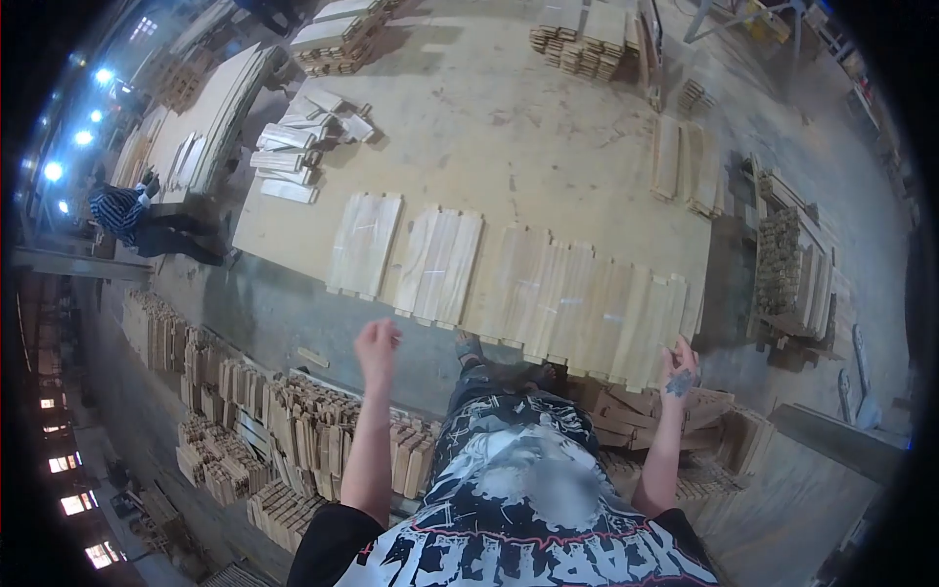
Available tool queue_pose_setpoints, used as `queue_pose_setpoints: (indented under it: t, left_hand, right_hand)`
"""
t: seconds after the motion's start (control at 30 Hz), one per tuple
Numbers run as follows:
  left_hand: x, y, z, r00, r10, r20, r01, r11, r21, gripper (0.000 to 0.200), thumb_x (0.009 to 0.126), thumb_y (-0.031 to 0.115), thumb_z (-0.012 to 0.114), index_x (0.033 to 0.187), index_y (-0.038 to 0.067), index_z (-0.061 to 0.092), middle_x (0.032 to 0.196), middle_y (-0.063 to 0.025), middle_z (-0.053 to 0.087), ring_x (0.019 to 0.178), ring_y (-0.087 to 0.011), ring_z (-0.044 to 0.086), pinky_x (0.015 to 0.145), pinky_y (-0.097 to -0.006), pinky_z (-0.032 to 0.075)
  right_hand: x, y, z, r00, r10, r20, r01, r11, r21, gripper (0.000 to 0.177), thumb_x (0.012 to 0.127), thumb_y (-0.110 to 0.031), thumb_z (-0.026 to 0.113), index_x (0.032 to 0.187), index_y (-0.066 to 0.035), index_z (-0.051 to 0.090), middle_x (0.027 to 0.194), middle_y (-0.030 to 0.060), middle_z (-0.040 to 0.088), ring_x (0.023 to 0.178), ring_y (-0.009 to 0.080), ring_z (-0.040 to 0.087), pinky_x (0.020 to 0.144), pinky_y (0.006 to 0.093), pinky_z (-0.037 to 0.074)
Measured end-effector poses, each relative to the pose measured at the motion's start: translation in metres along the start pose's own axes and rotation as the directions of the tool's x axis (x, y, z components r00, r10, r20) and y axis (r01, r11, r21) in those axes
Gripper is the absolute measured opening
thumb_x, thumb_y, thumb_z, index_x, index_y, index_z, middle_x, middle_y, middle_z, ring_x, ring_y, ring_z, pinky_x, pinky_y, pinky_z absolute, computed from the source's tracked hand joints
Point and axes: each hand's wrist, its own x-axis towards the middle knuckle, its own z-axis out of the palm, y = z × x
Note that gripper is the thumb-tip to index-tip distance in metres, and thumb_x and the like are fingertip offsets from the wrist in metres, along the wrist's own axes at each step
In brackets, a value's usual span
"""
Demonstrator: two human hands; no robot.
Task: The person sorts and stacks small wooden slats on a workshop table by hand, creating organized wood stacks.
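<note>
On a grey workshop floor [284,303], a broad table [460,127] carries boards [553,293] along its near edge and loose planks [284,161] at its left. Wood stacks [313,426] crowd the way off the near edge; another person [122,215] stands beyond the left edge. By the near right corner, the right hand [679,368] is loosely open; the left hand [377,345] curls off the near edge, its grip unclear.
</note>
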Motion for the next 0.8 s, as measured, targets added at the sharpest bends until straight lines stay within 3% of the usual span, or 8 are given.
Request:
queue_pose_setpoints:
  t: [0.03,0.1,0.2,0.27,0.37,0.47,0.6,0.8]
  left_hand:
    - [0.017,0.006,-0.014,0.995,0.025,-0.098,-0.024,1.0,0.01,0.019,0.099,0.018,0.064,0.095,0.0,0.07,0.078,-0.0038,0.07,0.07,-0.0099,0.061,0.062,-0.0267,0.048]
    - [0.062,-0.001,-0.043,0.969,0.123,-0.214,-0.097,0.987,0.131,0.022,0.099,0.018,0.064,0.097,-0.002,0.07,0.083,-0.0088,0.069,0.077,-0.0181,0.064,0.071,-0.0324,0.051]
    - [0.106,0.021,-0.06,0.884,0.367,-0.288,-0.2,0.856,0.476,0.026,0.099,0.02,0.064,0.108,-0.003,0.069,0.1,-0.0161,0.068,0.093,-0.0278,0.064,0.084,-0.0391,0.05]
    - [0.132,0.026,-0.065,0.901,0.377,-0.212,-0.211,0.811,0.545,0.03,0.097,0.019,0.066,0.118,-0.001,0.067,0.109,-0.0192,0.064,0.102,-0.0323,0.061,0.091,-0.042,0.048]
    - [0.155,0.027,-0.062,0.902,0.428,-0.048,-0.306,0.715,0.628,0.04,0.094,0.019,0.071,0.129,0.002,0.064,0.113,-0.0196,0.061,0.108,-0.0353,0.058,0.095,-0.044,0.046]
    - [0.159,0.022,-0.063,0.916,0.4,0.041,-0.328,0.684,0.652,0.049,0.09,0.018,0.077,0.134,0.004,0.062,0.113,-0.0165,0.057,0.104,-0.0308,0.056,0.092,-0.0408,0.046]
    - [0.16,0.02,-0.07,0.93,0.357,0.083,-0.337,0.743,0.579,0.052,0.089,0.016,0.079,0.136,0.004,0.062,0.108,-0.0125,0.053,0.094,-0.0263,0.053,0.088,-0.0385,0.045]
    - [0.174,0.023,-0.093,0.944,0.315,0.098,-0.315,0.772,0.552,0.051,0.089,0.013,0.078,0.136,0.004,0.061,0.109,-0.0157,0.055,0.102,-0.0321,0.054,0.093,-0.0427,0.044]
  right_hand:
    - [0.001,0.007,0.001,1.0,0.009,0.001,-0.009,0.998,-0.065,0.049,0.09,-0.014,0.076,0.136,-0.005,0.063,0.111,0.0131,0.059,0.094,0.022,0.064,0.085,0.0351,0.054]
    - [0.003,0.026,0.008,0.999,-0.004,-0.038,0.003,1.0,-0.015,0.048,0.091,-0.015,0.076,0.136,-0.005,0.063,0.112,0.0136,0.06,0.095,0.0223,0.064,0.085,0.0359,0.054]
    - [0.001,0.021,0.021,0.993,-0.015,-0.113,0.018,0.999,0.029,0.047,0.094,-0.021,0.075,0.136,-0.005,0.063,0.114,0.0143,0.061,0.095,0.0221,0.063,0.087,0.0366,0.053]
    - [0.006,0.043,0.028,0.991,0.019,-0.135,-0.008,0.997,0.082,0.047,0.095,-0.023,0.073,0.136,-0.003,0.062,0.115,0.0139,0.061,0.096,0.022,0.063,0.088,0.0363,0.053]
    - [0.003,0.024,0.034,0.967,0.117,-0.225,-0.138,0.987,-0.077,0.046,0.097,-0.025,0.071,0.136,-0.003,0.062,0.116,0.0135,0.061,0.098,0.0222,0.063,0.089,0.0361,0.053]
    - [-0.006,0.007,0.043,0.974,0.033,-0.226,-0.061,0.991,-0.117,0.045,0.098,-0.025,0.07,0.136,-0.003,0.062,0.119,0.0142,0.059,0.102,0.0225,0.062,0.091,0.0366,0.052]
    - [-0.015,-0.014,0.076,0.98,0.059,-0.19,-0.07,0.996,-0.053,0.045,0.1,-0.027,0.068,0.136,-0.002,0.061,0.122,0.0158,0.058,0.107,0.025,0.062,0.095,0.0379,0.051]
    - [-0.024,-0.032,0.114,0.961,0.048,-0.272,-0.073,0.994,-0.083,0.042,0.1,-0.024,0.068,0.136,-0.002,0.062,0.117,0.0152,0.06,0.104,0.025,0.062,0.091,0.038,0.052]
